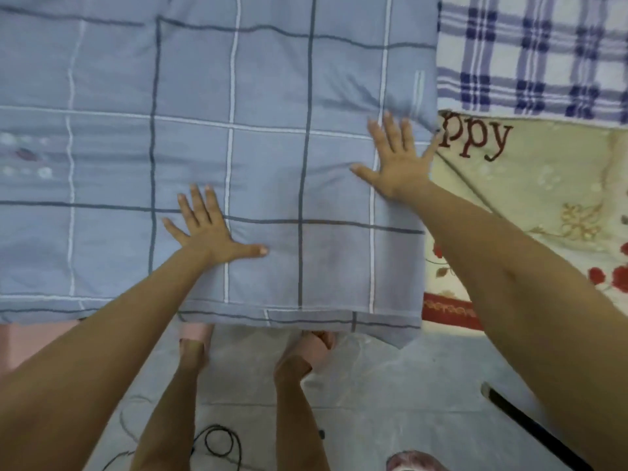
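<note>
The blue checked blanket lies folded on the bed, filling the centre and left of the frame. My left grip and right grip press flat on it, fingers spread, grasping nothing. I judge the folding mostly done, with only smoothing left.

Head camera, steeply downward, close over blanket

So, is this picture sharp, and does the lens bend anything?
Head view: the light is soft and even, with no glare and only faint shadows beside the left hand and right hand. The whole frame is slightly soft, most around the right hand. The wide lens bows the grid lines of the blue checked cover and swells the forearms near the lower edge.
</note>
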`<state>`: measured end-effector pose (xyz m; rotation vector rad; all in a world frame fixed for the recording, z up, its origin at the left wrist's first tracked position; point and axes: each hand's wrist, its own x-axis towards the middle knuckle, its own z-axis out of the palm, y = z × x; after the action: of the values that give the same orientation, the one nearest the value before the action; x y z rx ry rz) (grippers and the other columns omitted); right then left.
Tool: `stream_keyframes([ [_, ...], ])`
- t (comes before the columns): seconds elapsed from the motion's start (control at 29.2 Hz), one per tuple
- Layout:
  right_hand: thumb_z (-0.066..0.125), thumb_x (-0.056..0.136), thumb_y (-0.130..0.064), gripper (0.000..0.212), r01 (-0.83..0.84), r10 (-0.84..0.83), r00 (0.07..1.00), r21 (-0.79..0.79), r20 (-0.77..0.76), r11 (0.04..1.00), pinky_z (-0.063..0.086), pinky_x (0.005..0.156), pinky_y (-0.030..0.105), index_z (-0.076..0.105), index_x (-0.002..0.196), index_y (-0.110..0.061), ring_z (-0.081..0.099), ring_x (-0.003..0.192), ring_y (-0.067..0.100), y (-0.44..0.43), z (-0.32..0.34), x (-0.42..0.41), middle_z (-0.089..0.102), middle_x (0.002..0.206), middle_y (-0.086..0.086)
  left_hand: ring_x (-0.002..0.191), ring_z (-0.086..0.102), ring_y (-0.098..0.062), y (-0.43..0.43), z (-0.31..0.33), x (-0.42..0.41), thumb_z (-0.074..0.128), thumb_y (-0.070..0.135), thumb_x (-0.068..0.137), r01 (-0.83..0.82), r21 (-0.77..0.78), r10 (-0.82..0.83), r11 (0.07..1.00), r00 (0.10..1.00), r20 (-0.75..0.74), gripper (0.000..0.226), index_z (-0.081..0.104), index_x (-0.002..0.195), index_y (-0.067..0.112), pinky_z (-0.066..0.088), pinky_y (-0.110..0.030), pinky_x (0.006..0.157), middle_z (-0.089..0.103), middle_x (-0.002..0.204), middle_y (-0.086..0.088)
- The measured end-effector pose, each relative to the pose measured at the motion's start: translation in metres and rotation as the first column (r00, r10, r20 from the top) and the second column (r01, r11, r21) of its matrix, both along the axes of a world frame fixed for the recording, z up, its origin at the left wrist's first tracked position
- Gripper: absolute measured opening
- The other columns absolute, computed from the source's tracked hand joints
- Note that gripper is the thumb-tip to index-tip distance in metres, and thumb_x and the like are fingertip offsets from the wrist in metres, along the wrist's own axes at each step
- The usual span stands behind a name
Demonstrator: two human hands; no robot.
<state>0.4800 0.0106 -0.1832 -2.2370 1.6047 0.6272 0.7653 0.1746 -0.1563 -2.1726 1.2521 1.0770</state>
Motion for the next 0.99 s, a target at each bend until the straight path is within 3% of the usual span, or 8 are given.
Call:
stream_keyframes([
  [0.17, 0.023, 0.092, -0.062, 0.080, 0.670, -0.664, 0.743, -0.085, 0.088, 0.738, -0.006, 0.108, 0.069, -0.007, 0.152, -0.018, -0.011, 0.145, 0.035, -0.028, 0.017, 0.021, -0.014, 0.158, 0.009, 0.124, -0.048, -0.035, -0.009, 0.007, 0.011, 0.070, 0.083, 0.035, 0.038, 0.134, -0.025, 0.990, 0.995, -0.098, 0.159, -0.058, 0.108, 0.021, -0.017, -0.067, 0.101, -0.059, 0.124, -0.007],
  [0.27, 0.027, 0.094, -0.051, 0.068, 0.037, 0.032, 0.973, -0.294, 0.227, 0.955, -0.006, 0.108, 0.067, 0.012, 0.152, -0.019, 0.005, 0.144, 0.041, -0.023, 0.009, 0.072, 0.005, 0.159, 0.010, 0.116, -0.053, -0.033, -0.010, 0.007, 0.018, 0.075, 0.077, 0.036, 0.056, 0.151, -0.036, 0.987, 0.991, -0.132, 0.162, -0.059, 0.108, 0.022, -0.019, -0.067, 0.099, -0.064, 0.117, -0.007],
  [0.34, 0.026, 0.093, -0.054, 0.061, -0.595, 0.652, 0.726, -0.277, 0.219, 0.755, 0.004, 0.104, 0.070, 0.022, 0.149, -0.030, 0.020, 0.142, 0.041, -0.013, -0.003, 0.117, 0.024, 0.156, 0.004, 0.113, -0.055, -0.032, -0.009, 0.004, 0.022, 0.076, 0.076, 0.035, 0.064, 0.143, -0.044, 0.988, 0.990, -0.135, 0.164, -0.060, 0.109, 0.022, -0.021, -0.066, 0.098, -0.066, 0.114, -0.006],
  [0.41, 0.019, 0.090, -0.062, 0.062, -0.834, 0.865, 0.487, -0.233, 0.118, 0.501, 0.007, 0.099, 0.075, 0.020, 0.148, -0.038, 0.022, 0.142, 0.038, -0.032, -0.012, 0.146, 0.025, 0.156, -0.003, 0.109, -0.057, -0.032, -0.009, 0.002, 0.024, 0.075, 0.077, 0.035, 0.082, 0.139, -0.062, 0.987, 0.988, -0.142, 0.164, -0.061, 0.108, 0.022, -0.023, -0.065, 0.097, -0.068, 0.111, -0.005],
  [0.58, 0.019, 0.080, -0.082, 0.079, -0.135, 0.142, 0.989, -0.136, 0.044, 0.981, -0.008, 0.097, 0.078, -0.011, 0.145, -0.048, -0.016, 0.144, 0.033, -0.118, -0.007, 0.192, -0.017, 0.157, -0.015, 0.111, -0.056, -0.033, -0.005, -0.006, 0.031, 0.073, 0.079, 0.036, 0.099, 0.092, -0.082, 0.991, 0.982, -0.171, 0.164, -0.062, 0.109, 0.022, -0.030, -0.062, 0.087, -0.067, 0.117, -0.008],
  [0.75, 0.020, 0.087, -0.074, 0.084, 0.306, -0.308, 0.951, -0.065, -0.036, 0.950, -0.006, 0.103, 0.074, -0.010, 0.151, -0.028, -0.012, 0.143, 0.042, -0.106, 0.019, 0.214, -0.019, 0.157, 0.008, 0.112, -0.056, -0.036, -0.005, -0.006, 0.033, 0.075, 0.076, 0.039, 0.116, 0.082, -0.099, 0.990, 0.977, -0.190, 0.164, -0.061, 0.111, 0.020, -0.029, -0.066, 0.088, -0.065, 0.118, -0.011],
  [0.86, 0.021, 0.092, -0.064, 0.075, -0.087, 0.097, 0.994, -0.189, 0.047, 0.978, -0.008, 0.105, 0.069, -0.005, 0.152, -0.026, -0.009, 0.145, 0.035, -0.075, 0.023, 0.213, -0.010, 0.159, 0.004, 0.113, -0.055, -0.036, -0.004, -0.003, 0.037, 0.077, 0.073, 0.041, 0.118, 0.058, -0.105, 0.991, 0.975, -0.197, 0.164, -0.056, 0.119, 0.018, -0.026, -0.069, 0.091, -0.063, 0.122, -0.012],
  [0.99, 0.015, 0.091, -0.062, 0.067, -0.636, 0.677, 0.724, -0.254, 0.130, 0.729, 0.009, 0.102, 0.073, 0.018, 0.150, -0.030, 0.021, 0.142, 0.038, -0.025, 0.017, 0.204, 0.025, 0.156, 0.002, 0.119, -0.052, -0.037, 0.001, -0.010, 0.041, 0.073, 0.075, 0.047, 0.139, -0.021, -0.140, 0.990, 0.959, -0.245, 0.157, -0.051, 0.125, 0.018, -0.033, -0.066, 0.086, -0.062, 0.124, -0.011],
])
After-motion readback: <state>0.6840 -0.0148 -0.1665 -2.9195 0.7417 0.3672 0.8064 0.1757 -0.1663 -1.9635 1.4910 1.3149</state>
